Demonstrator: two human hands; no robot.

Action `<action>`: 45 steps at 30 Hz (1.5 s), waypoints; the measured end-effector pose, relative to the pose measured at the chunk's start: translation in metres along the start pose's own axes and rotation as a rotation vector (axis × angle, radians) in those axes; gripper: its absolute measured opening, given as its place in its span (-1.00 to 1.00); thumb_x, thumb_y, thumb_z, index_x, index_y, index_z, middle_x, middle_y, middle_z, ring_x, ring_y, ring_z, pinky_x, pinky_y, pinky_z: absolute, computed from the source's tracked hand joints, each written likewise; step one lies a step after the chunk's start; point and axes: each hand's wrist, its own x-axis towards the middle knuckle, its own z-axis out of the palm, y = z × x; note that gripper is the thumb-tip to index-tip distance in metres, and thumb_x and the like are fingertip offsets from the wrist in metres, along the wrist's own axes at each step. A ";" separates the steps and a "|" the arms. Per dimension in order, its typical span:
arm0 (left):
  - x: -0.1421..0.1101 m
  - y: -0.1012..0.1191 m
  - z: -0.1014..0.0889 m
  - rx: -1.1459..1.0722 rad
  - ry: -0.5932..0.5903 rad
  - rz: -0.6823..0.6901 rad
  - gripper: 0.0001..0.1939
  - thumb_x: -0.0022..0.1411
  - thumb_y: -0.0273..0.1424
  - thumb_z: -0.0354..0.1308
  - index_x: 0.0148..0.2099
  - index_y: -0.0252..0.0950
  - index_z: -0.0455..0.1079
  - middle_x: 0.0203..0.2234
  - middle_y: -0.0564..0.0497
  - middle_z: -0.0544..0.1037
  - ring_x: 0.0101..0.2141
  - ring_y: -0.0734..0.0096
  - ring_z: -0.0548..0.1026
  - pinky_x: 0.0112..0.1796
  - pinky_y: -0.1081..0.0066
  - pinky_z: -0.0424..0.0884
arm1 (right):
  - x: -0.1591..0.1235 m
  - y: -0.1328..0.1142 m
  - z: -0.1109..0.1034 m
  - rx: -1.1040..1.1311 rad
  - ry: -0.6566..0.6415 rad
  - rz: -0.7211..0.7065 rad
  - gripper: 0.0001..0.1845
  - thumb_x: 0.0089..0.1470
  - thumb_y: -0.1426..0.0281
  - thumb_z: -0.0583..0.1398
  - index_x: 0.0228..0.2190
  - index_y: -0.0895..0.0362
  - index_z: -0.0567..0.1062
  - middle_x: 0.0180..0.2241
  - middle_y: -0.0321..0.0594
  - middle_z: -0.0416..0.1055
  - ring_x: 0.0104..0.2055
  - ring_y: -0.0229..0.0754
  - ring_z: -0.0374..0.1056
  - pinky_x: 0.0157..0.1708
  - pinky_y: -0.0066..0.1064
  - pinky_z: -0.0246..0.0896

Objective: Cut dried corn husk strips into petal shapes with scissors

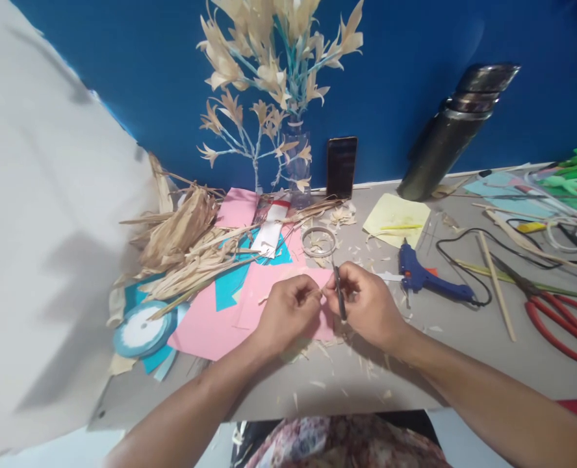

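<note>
My left hand (291,305) is closed, its thumb and fingertips pinched on a small pale strip (323,292) that looks like dried husk. Close against it, my right hand (369,302) is closed around a slim black-handled tool (340,296) with a thin tip pointing away from me; its exact kind is hard to make out. The fingertips of both hands meet at the pale strip. Beneath them lie pink sheets (201,322), and a roll of tape (318,242) lies flat just beyond.
Dried husks (181,227) and a blue ribbon spool (142,328) lie left. Husk flowers (271,71) stand behind, beside a phone (342,167). Rightward are a blue glue gun (429,279) with its cord, a leaning flask (447,149) and red-handled scissors (561,322). Scraps litter the table (264,396).
</note>
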 end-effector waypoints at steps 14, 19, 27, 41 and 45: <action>-0.001 0.004 -0.009 0.007 -0.042 0.034 -0.73 0.05 -0.46 0.04 -0.20 -0.32 0.48 -0.45 0.02 0.54 -0.45 0.41 0.41 -0.43 0.46 0.24 | 0.003 -0.001 -0.004 -0.049 0.008 -0.008 -0.92 -0.13 0.46 0.18 -0.53 0.08 0.32 -0.61 -0.39 0.27 -0.57 -0.29 0.13 -0.53 -0.47 -0.03; -0.006 -0.001 0.001 0.350 0.039 0.097 -0.82 0.06 -0.48 0.05 -0.57 -0.31 0.32 -0.66 0.09 0.38 -0.58 0.50 0.27 -0.48 0.45 0.10 | -0.002 -0.001 0.003 -0.101 -0.077 -0.038 -0.87 -0.12 0.47 0.18 -0.56 0.09 0.28 -0.62 -0.40 0.25 -0.57 -0.30 0.11 -0.53 -0.48 -0.06; 0.002 0.002 -0.017 0.331 0.129 0.084 -0.85 0.06 -0.48 -0.01 -0.51 -0.30 0.33 -0.62 0.07 0.40 -0.55 0.46 0.30 -0.48 0.45 0.13 | 0.005 0.000 -0.007 -0.013 0.017 0.032 -0.95 -0.12 0.42 0.20 -0.50 0.11 0.38 -0.58 -0.36 0.36 -0.56 -0.28 0.19 -0.54 -0.47 0.01; 0.007 -0.001 -0.019 0.033 0.120 -0.064 -0.85 0.08 -0.42 0.05 -0.51 -0.31 0.33 -0.66 0.07 0.35 -0.61 0.51 0.27 -0.56 0.49 0.11 | 0.004 0.002 -0.009 -0.021 0.224 -0.145 -0.88 -0.12 0.52 0.19 -0.45 0.09 0.39 -0.51 -0.33 0.43 -0.48 -0.23 0.33 -0.45 -0.46 0.17; 0.010 0.001 -0.020 -0.652 -0.297 -0.436 -0.62 0.21 -0.15 -0.01 -0.38 -0.37 0.42 -0.65 0.02 0.39 -0.74 0.55 0.20 -0.71 0.51 -0.04 | 0.004 0.005 -0.009 0.011 0.229 -0.331 -0.78 -0.15 0.59 0.16 -0.41 0.07 0.41 -0.48 -0.34 0.46 -0.44 -0.21 0.39 -0.38 -0.45 0.24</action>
